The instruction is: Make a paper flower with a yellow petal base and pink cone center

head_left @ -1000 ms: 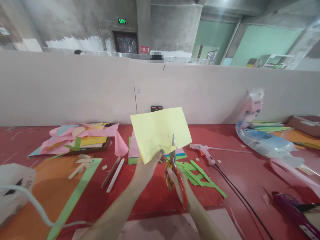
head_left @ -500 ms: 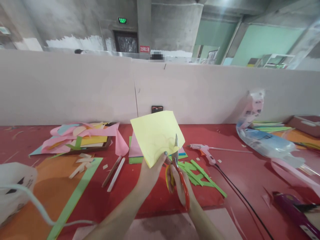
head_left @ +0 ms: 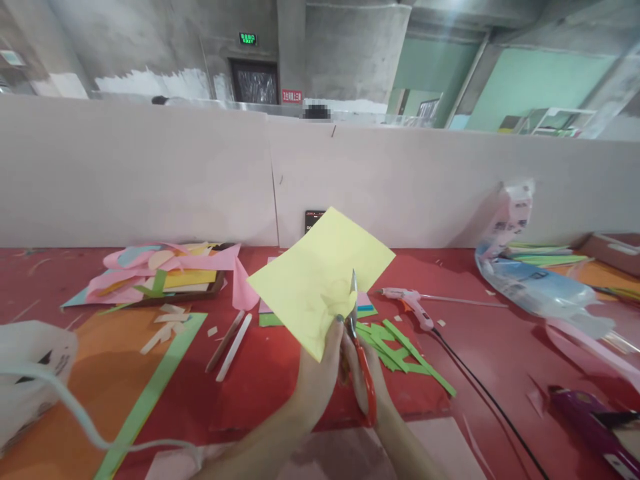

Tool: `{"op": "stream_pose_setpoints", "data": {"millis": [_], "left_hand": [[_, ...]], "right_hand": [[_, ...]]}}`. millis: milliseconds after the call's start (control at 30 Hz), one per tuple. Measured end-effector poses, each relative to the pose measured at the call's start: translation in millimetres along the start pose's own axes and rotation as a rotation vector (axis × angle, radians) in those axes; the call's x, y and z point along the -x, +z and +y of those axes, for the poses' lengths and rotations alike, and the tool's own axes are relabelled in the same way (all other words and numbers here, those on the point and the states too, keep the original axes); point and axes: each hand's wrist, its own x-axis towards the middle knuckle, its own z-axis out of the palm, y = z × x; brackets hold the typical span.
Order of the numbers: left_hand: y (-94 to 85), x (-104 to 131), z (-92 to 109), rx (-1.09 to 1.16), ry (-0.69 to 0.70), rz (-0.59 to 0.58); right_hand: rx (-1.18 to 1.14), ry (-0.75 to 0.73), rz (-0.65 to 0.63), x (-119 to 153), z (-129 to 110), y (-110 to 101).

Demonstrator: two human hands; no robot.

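A sheet of yellow paper [head_left: 310, 273] with faint drawn lines is held up over the red table. My left hand [head_left: 323, 363] pinches its lower edge, thumb on top. In my right hand [head_left: 357, 373] are scissors [head_left: 369, 390] with red handles, pointing away from me. Their blades lie at the paper's lower right part, by a cut piece of its edge. My two hands are close together, and some right fingers are hidden behind the handle. Beyond my right hand lie green paper strips [head_left: 390, 347].
A pink glue gun [head_left: 413, 303] with a black cord lies to the right, near a plastic bag [head_left: 540, 280]. Coloured paper scraps [head_left: 165, 270] are piled at the left. Two sticks [head_left: 234, 347] lie on the table. A phone [head_left: 313, 220] leans on the white partition [head_left: 400, 180].
The yellow paper has been turned clockwise, so a corner now points up and another down. My left hand has moved right, closer to the scissors.
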Motion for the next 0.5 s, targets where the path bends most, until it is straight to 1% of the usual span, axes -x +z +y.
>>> {"op": "stream_pose_setpoints", "data": {"millis": [100,200,267,500], "left_hand": [[0.7,-0.3,0.0,0.013,0.008,-0.004],[1.6,-1.8,-0.2,0.002,-0.006,0.035],[2.1,-1.7,-1.4,-0.009,-0.016,0.04],[1.4,3.0,-5.5,-0.023,-0.007,-0.016]], "right_hand": [[0.02,0.0,0.018,0.6,-0.7,0.3],[0.012,0.013,0.018,-0.2,0.5,-1.0],[0.005,0.011,0.011,-0.9,2.5,-2.5],[0.042,-0.014,0.04,-1.4,6.1,-4.1]]}}
